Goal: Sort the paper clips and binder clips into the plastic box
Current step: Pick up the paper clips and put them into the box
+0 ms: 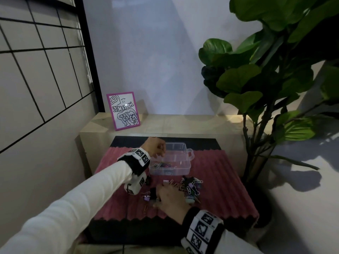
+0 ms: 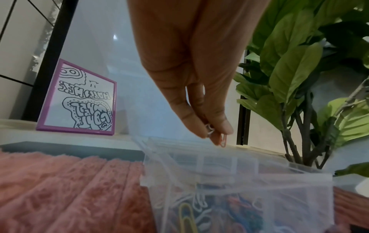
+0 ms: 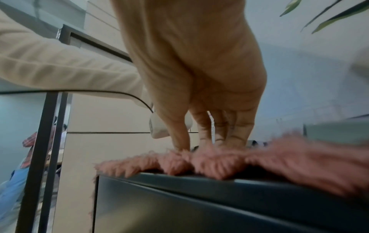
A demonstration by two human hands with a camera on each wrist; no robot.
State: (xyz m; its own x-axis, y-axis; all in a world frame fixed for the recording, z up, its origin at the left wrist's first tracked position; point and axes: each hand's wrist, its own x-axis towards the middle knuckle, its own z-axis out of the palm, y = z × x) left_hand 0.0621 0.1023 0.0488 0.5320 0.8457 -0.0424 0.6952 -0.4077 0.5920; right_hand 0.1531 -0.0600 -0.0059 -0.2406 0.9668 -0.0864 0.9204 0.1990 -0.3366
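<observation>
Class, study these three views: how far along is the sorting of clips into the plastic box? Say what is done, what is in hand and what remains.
Done: some paper clips already lie in the clear plastic box, at its near left.
In hand: the left hand pinches paper clips above the box; the right hand reaches into the loose pile on the pink mat.
Left: many paper clips and binder clips remain on the mat, so the job looks far from finished.
</observation>
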